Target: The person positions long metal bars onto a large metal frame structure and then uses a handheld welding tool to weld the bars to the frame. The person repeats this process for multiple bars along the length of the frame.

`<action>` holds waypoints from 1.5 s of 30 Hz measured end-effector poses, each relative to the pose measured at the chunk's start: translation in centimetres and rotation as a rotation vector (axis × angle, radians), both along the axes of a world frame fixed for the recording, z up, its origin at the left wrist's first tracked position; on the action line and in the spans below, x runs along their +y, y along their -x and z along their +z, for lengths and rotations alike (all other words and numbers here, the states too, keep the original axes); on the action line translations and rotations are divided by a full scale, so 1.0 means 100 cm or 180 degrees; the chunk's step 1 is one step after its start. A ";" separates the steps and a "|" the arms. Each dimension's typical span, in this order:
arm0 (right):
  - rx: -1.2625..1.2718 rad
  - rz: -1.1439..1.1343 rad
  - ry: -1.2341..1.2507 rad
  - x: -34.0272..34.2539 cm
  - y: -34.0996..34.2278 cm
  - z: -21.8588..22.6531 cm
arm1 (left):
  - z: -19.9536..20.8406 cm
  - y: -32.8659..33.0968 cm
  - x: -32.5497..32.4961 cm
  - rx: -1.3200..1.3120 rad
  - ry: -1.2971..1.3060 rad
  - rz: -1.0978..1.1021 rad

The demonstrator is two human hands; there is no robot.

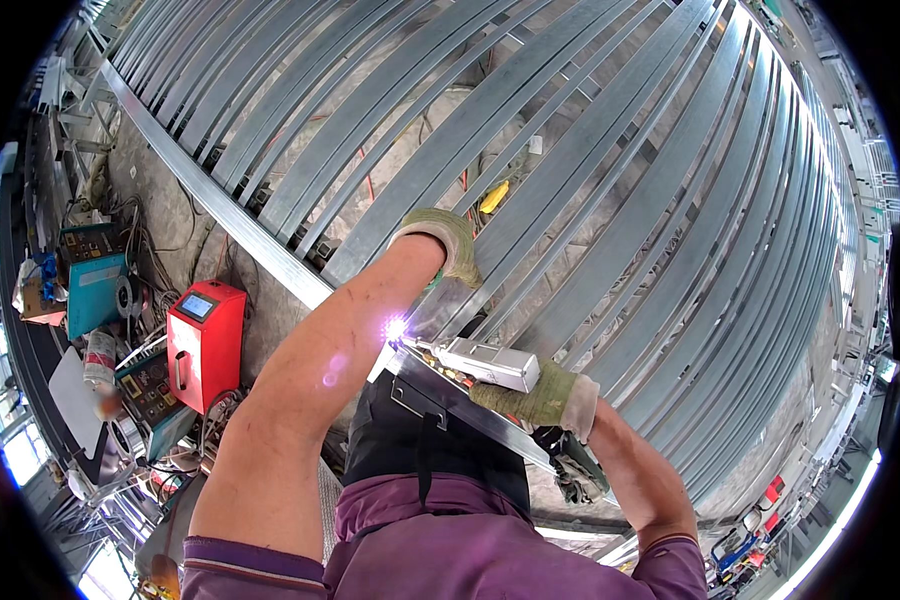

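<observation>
My right hand, in a green-and-white work glove, grips a silver handheld welding gun. Its nozzle points left at a bright violet-white spark on the edge of a long grey steel bar. My left hand, also gloved, presses flat on a steel bar just above and right of the spark, with my bare forearm reaching up to it from the lower left. A large frame of parallel galvanised steel bars spreads out in front of me.
A red welding machine with a small screen stands on the floor at the left, beside a teal box, cables and cluttered tools. A yellow object lies under the bars. Red and blue equipment sits at lower right.
</observation>
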State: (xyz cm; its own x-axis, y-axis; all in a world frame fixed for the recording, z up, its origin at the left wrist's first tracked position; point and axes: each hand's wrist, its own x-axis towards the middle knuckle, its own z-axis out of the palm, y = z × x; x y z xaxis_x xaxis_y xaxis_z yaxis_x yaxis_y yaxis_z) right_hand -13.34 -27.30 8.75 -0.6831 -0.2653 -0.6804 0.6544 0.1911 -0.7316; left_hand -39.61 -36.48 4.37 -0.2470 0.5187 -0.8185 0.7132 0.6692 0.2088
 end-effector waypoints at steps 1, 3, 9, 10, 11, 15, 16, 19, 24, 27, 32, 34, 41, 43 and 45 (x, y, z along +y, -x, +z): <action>0.0167 -0.0060 0.0050 -0.001 0.000 0.000 | 0.001 0.000 0.000 -0.0003 0.0011 -0.0010; -0.0060 0.0013 0.0062 0.002 0.006 0.010 | 0.004 0.001 0.001 -0.0021 0.0032 -0.0005; -0.0201 0.0260 -0.0090 0.003 0.009 0.014 | 0.003 0.001 0.001 -0.0047 0.0083 0.0016; -0.0180 0.0276 -0.0101 0.003 0.010 0.016 | 0.003 0.002 0.001 -0.0059 0.0107 0.0023; -0.0249 0.0293 -0.0123 0.003 0.012 0.019 | 0.002 0.002 0.001 -0.0071 0.0132 0.0030; -0.0430 0.0292 -0.0185 0.004 0.012 0.023 | 0.007 0.001 0.002 -0.0079 0.0132 0.0065; -0.0453 0.0278 -0.0196 0.004 0.011 0.022 | 0.007 0.001 0.002 -0.0074 0.0111 0.0056; -0.0598 0.0233 -0.0173 0.003 0.014 0.029 | 0.004 0.001 0.001 -0.0031 0.0052 -0.0015; -0.0587 0.0283 -0.0293 0.003 0.014 0.031 | 0.000 0.000 -0.001 -0.0003 -0.0027 -0.0008; -0.0538 0.0328 -0.0315 0.004 0.013 0.032 | 0.005 0.001 0.002 -0.0137 0.0060 0.0103; -0.0483 0.0291 -0.0319 0.003 0.013 0.035 | 0.006 -0.001 0.001 -0.0113 0.0000 0.0192; -0.0480 0.0285 -0.0333 0.003 0.012 0.037 | 0.008 0.000 0.002 -0.0145 0.0031 0.0173; -0.0374 0.0241 -0.0323 0.002 0.007 0.036 | 0.014 -0.012 -0.012 0.0081 -0.0120 0.0096; -0.0113 0.0090 -0.0309 0.002 -0.004 0.026 | 0.032 -0.012 -0.022 -0.0026 -0.0349 0.0809; -0.0206 0.0103 -0.0257 0.003 -0.004 0.022 | 0.041 -0.006 -0.047 0.0051 -0.0895 0.1563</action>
